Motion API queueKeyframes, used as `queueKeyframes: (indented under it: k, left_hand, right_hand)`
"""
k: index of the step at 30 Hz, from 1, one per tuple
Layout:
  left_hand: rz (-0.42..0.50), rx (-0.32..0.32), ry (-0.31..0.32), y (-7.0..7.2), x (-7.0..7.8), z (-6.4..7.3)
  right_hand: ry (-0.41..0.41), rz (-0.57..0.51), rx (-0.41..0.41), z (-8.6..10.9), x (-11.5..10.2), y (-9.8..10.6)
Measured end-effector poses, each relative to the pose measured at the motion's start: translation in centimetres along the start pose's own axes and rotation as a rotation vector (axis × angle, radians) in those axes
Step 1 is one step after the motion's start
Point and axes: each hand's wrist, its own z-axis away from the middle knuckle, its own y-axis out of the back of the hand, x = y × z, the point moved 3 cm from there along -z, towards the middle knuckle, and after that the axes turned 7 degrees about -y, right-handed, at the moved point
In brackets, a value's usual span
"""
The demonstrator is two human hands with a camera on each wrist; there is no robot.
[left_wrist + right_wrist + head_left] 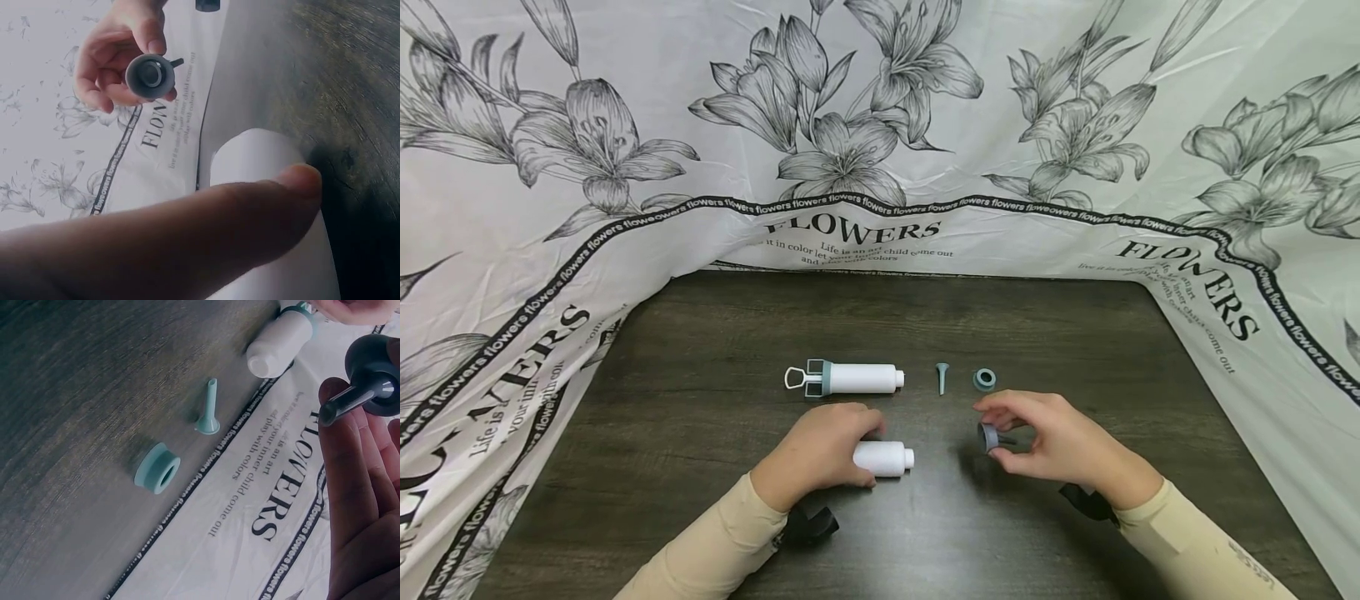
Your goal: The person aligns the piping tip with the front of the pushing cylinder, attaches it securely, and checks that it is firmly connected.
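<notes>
My left hand [823, 450] grips a white plastic cylinder [882, 459] lying sideways near the middle of the table, its narrow neck pointing right. The left wrist view shows the thumb across the white cylinder [275, 156]; the cylinder's left end is hidden by the hand. To the right, my right hand [1056, 437] pinches a grey nozzle cap [989, 437] between thumb and fingers, apart from the cylinder. The cap's round hollow mouth [150, 76] faces left. Its thin spout [347, 406] appears in the right wrist view, close to a fingertip.
Behind the hands lies a white syringe-like tube [862, 378] with a teal collar and a looped white handle. Right of it are a small teal funnel-shaped nozzle [942, 379] and a teal ring [984, 380]. A flower-printed curtain [880, 150] borders the dark wooden table [700, 333].
</notes>
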Motion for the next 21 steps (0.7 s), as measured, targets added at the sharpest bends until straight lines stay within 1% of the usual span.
queueKeyframes:
  k: [5, 8, 11, 13, 18, 21]
  left_hand:
    - [-0.017, -0.050, 0.024, -0.4, 0.1, -0.3]
    - [-0.037, -0.064, 0.032, -0.5, 0.2, -0.5]
    - [-0.052, -0.042, 0.026, -0.3, 0.6, -0.9]
    - [-0.054, -0.015, 0.012, 0.1, 0.9, -1.3]
    - [-0.065, 0.057, -0.056, 1.0, 2.2, -2.4]
    - [-0.072, 0.083, -0.094, 1.4, 2.9, -2.9]
  right_hand:
    - [-0.001, 0.002, 0.001, -0.1, 0.1, -0.1]
    - [-0.002, 0.003, -0.001, -0.2, 0.0, -0.2]
    - [-0.007, -0.002, -0.003, -0.3, 0.0, -0.3]
    - [-0.013, -0.006, -0.004, -0.4, 0.0, -0.4]
    - [-0.065, -0.010, -0.032, -0.4, 0.2, -0.6]
    - [-0.101, -0.009, -0.049, -0.4, 0.1, -0.7]
